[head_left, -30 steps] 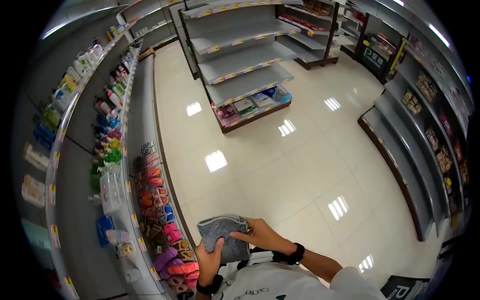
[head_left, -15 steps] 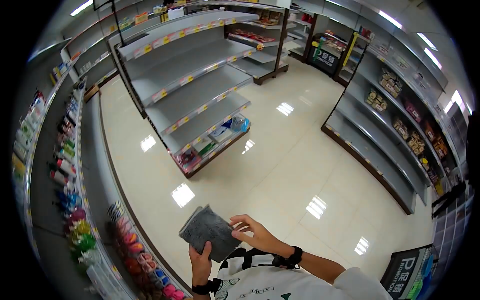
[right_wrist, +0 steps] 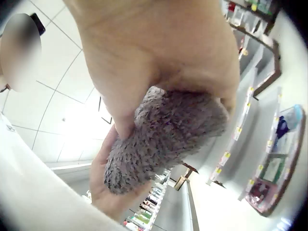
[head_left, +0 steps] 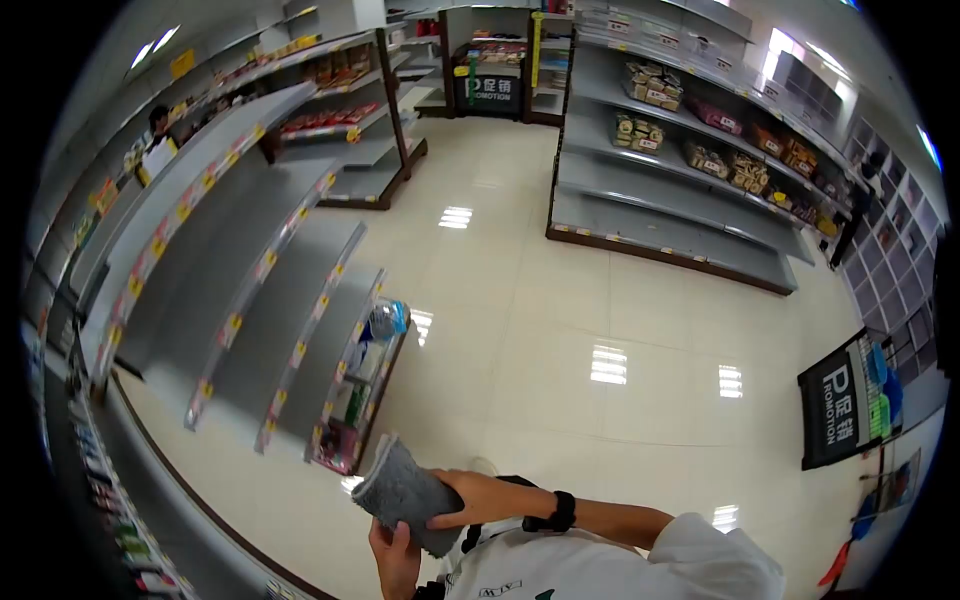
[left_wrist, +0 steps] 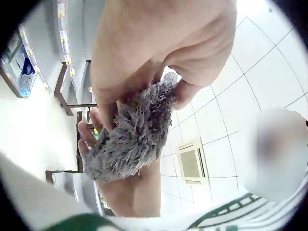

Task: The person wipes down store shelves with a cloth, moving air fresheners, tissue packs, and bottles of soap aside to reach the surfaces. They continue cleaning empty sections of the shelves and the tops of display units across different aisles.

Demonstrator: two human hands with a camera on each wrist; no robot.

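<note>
Cloth: grey fluffy cloth [head_left: 403, 494], folded into a thick pad, held in front of the chest at the bottom centre of the head view, above the tiled floor.
Left hand: left hand [head_left: 395, 556] supports the cloth from below; thumb and fingers curl round its lower end, as the left wrist view [left_wrist: 144, 57] confirms with the cloth [left_wrist: 132, 137] clamped between them.
Right hand: right hand [head_left: 462, 496] lies against the right side of the cloth and closes on it; in the right wrist view [right_wrist: 159, 57] thumb and fingers pinch the cloth [right_wrist: 163, 137] from above.
Hands together: both hands meet on the cloth, one under it, one on top.
Wristband: black wristband [head_left: 560, 511] on the right wrist.
Shirt: white shirt [head_left: 600, 565] with dark print, just behind the hands.
Floor: glossy cream tiled floor [head_left: 560, 300] reflecting ceiling lights.
Near shelf: grey shelf unit [head_left: 250, 290] to the left, packaged goods on its lowest tier.
Sign: black stand-up sign [head_left: 838, 403] on the right.
Far shelf: long shelf unit [head_left: 680, 190] across the aisle, packets on its upper tiers.
Person: figure in a white top [head_left: 157, 145] far left, well apart.
</note>
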